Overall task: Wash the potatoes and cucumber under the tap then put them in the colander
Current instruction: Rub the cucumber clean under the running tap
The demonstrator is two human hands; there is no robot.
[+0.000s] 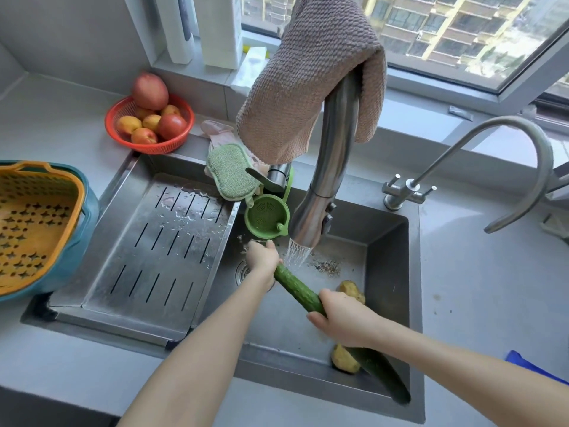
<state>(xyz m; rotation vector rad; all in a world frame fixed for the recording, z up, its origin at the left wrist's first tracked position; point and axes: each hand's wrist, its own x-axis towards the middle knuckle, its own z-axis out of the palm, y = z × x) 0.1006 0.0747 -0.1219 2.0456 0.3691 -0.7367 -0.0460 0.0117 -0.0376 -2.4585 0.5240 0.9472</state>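
Both the left hand and right hand grasp the cucumber, its far end just beside the tap spray; rotating it should rinse every side.

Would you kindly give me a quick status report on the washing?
Both hands, left hand and right hand, gripping cucumber, tip under running tap. Two potatoes in sink. Colander empty, path clear.

My one head camera looks steeply down, close over the stainless steel sink at frame centre; my forearms enter from the bottom edge, the window fills the upper right.
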